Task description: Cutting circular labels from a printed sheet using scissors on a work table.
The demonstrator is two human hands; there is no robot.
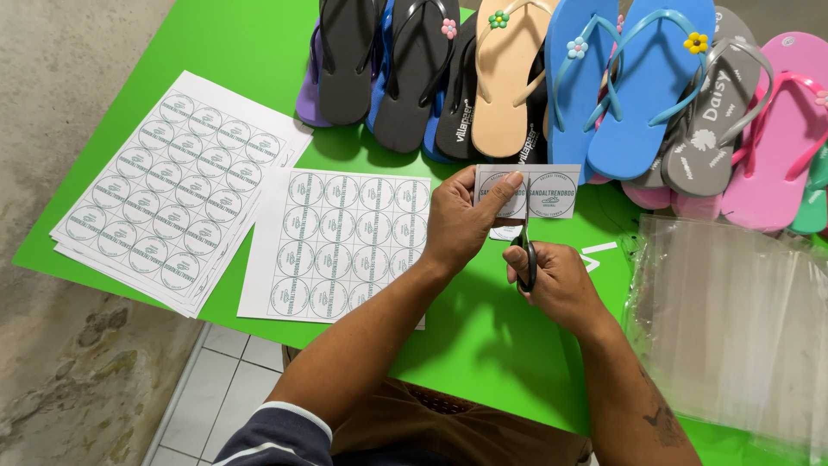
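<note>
Near the middle of the frame we are watching the left hand point(461, 226) pinching a small strip of printed paper labels point(528, 192), thumb on top and fingers closed behind it, so the strip is hanging in the air just above the green table point(483, 345). The right hand point(556, 280), slightly lower and to the right, is gripping a pair of black-handled scissors point(526, 250), its fingers curled shut through the loops; the blades are pointing up toward the strip's lower edge, and we cannot tell how far apart they are standing. We are judging the strip to be light, thin and floppy, easily creased, so holding it close to the cutting line is looking sensible. To the left, a single sheet of round labels point(341, 246) is lying flat, with a stack of label sheets point(177, 194) at the upper left. Along the top, a row of flip-flops point(552, 78) is overlapping, and clear plastic bags point(733, 328) are lying at the lower right.
</note>
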